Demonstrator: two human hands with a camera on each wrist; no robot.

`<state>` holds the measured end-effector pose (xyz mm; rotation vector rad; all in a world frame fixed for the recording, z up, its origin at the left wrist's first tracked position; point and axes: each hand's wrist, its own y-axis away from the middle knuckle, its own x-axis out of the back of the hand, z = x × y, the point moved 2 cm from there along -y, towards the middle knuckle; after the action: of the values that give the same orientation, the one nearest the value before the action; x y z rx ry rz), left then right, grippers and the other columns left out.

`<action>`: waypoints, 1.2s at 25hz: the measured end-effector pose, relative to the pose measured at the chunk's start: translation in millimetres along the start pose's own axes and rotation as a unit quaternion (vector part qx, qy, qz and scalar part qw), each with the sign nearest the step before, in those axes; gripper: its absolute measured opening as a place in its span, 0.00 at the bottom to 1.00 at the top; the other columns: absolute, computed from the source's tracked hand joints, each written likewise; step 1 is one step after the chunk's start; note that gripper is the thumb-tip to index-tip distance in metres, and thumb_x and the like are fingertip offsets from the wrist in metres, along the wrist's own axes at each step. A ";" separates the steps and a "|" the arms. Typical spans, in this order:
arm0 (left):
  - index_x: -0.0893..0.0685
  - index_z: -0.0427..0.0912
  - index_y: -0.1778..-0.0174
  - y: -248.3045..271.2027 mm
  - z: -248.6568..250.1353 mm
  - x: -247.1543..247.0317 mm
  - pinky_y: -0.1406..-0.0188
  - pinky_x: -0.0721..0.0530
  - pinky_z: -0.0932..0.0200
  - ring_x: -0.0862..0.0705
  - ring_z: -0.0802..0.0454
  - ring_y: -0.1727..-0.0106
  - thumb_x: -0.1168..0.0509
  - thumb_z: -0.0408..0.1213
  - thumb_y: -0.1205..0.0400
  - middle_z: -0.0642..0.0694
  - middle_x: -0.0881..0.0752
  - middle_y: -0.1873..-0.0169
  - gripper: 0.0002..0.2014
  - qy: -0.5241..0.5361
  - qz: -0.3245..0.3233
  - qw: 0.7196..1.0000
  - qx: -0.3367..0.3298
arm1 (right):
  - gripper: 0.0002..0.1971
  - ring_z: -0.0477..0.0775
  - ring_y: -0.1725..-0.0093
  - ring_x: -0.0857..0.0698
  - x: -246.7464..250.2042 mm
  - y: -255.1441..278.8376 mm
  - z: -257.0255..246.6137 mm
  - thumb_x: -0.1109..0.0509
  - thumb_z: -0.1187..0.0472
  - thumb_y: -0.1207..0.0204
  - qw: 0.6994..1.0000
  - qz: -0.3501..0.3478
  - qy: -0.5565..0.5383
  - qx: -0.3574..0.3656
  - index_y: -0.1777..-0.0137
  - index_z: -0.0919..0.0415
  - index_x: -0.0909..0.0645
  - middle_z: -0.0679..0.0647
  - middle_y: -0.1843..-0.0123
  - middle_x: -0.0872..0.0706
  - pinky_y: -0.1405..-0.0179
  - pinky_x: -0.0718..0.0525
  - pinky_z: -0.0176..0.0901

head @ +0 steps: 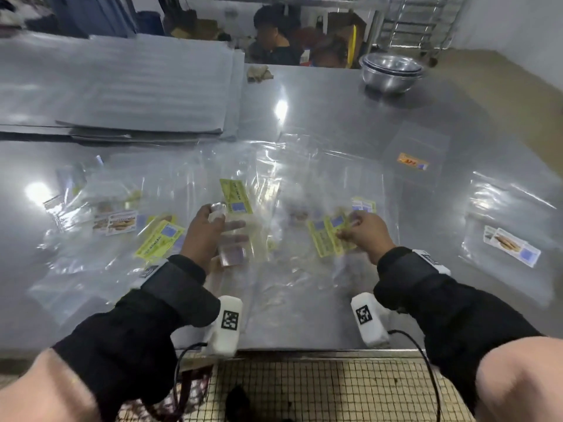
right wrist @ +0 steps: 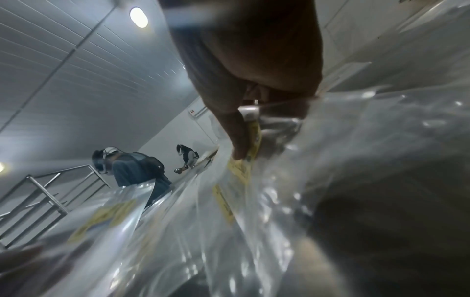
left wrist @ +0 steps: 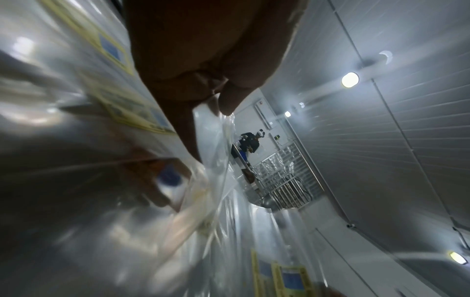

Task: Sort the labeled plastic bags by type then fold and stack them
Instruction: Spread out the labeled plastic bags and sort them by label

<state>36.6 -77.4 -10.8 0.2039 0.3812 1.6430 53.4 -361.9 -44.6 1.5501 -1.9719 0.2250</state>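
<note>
Here, in the head view, clear plastic bags lie strewn over the steel table (head: 320, 95), and both hands work the middle of the heap. The left hand (head: 207, 231) has its thumb and fingers closed on a see-through bag (head: 236, 239) raised just above the pile; the right hand (head: 367, 234) pinches the bag with the yellow labels (head: 327, 237), which lies directly under its fingers with the labels' long sides running away from the person. The yellow-labelled bag sits on the right hand's side, so that hand is the nearer one for carrying it off. I count about five yellow labels, three or so white picture labels and one orange label (head: 412, 162), though overlapping film makes the bag count itself uncertain. Two steel bowls (head: 391, 73) are nested at the far right. In the left wrist view, the thumb and forefinger (left wrist: 230, 96) nip a fold of clear film, with yellow labels blurred to the left. In the right wrist view, a fingertip (right wrist: 240, 149) presses down on a yellow label, gripping the film beneath the palm.
</note>
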 end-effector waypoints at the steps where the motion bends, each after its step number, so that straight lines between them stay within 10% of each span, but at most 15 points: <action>1: 0.29 0.48 0.36 3.8 -2.2 0.4 0.59 0.14 0.42 0.13 0.43 0.63 0.51 0.35 0.11 0.38 0.13 0.51 0.11 0.006 0.006 1.000 0.007 | 0.13 0.59 0.56 0.19 5.0 -0.7 -2.8 0.23 0.73 0.34 0.999 0.018 -0.026 0.004 0.52 0.66 0.22 0.50 0.67 0.25 0.53 0.14 0.61; 7: 0.34 0.51 0.30 25.2 -13.0 -1.9 0.65 0.12 0.47 0.12 0.44 0.68 0.54 0.36 0.10 0.40 0.15 0.55 0.14 0.005 0.009 1.000 -0.001 | 0.07 0.56 0.60 0.17 -3.0 13.2 -34.0 0.33 0.74 0.23 0.931 -0.041 -0.359 -0.044 0.54 0.63 0.26 0.57 0.56 0.19 0.76 0.12 0.43; 10: 0.34 0.50 0.28 35.3 -16.2 0.5 0.68 0.11 0.56 0.13 0.47 0.61 0.49 0.37 0.11 0.40 0.17 0.48 0.15 0.005 0.020 1.000 -0.022 | 0.06 0.56 0.61 0.17 -48.5 31.8 -52.2 0.32 0.73 0.23 0.921 -0.145 -0.357 -0.052 0.55 0.62 0.25 0.57 0.58 0.18 0.73 0.13 0.44; 13: 0.36 0.48 0.23 43.1 -15.6 10.6 0.49 0.20 0.54 0.19 0.47 0.41 0.37 0.41 0.16 0.47 0.24 0.33 0.26 -0.046 0.043 0.997 -0.048 | 0.07 0.54 0.63 0.17 -87.5 57.0 -71.1 0.30 0.72 0.24 0.920 -0.227 -0.318 -0.036 0.49 0.65 0.24 0.57 0.58 0.17 0.67 0.20 0.48; 16: 0.34 0.44 0.26 45.4 -18.4 31.8 0.54 0.13 0.52 0.15 0.41 0.46 0.31 0.32 0.21 0.37 0.19 0.37 0.29 -0.038 0.058 0.995 -0.066 | 0.11 0.52 0.62 0.15 -106.3 73.5 -88.6 0.30 0.70 0.24 0.923 -0.279 -0.264 -0.006 0.43 0.67 0.25 0.56 0.58 0.16 0.70 0.16 0.44; 23: 0.34 0.41 0.28 52.9 -4.1 108.6 0.72 0.11 0.56 0.10 0.48 0.69 0.40 0.22 0.17 0.36 0.16 0.48 0.23 0.030 0.091 0.992 -0.087 | 0.09 0.52 0.66 0.15 -125.8 72.6 -113.1 0.30 0.73 0.25 0.939 -0.227 -0.258 -0.014 0.49 0.65 0.26 0.57 0.60 0.16 0.77 0.16 0.39; 30: 0.34 0.43 0.27 43.5 19.2 212.8 0.67 0.12 0.58 0.10 0.52 0.69 0.43 0.24 0.16 0.42 0.14 0.54 0.21 0.026 0.111 0.990 -0.086 | 0.12 0.56 0.65 0.18 -184.8 83.2 -134.4 0.27 0.71 0.27 0.957 -0.163 -0.239 -0.021 0.50 0.65 0.27 0.61 0.58 0.19 0.76 0.14 0.45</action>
<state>-20.8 132.4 3.3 0.0756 0.2603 1.8936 47.6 -119.9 -20.9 2.0094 -1.9993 -0.3598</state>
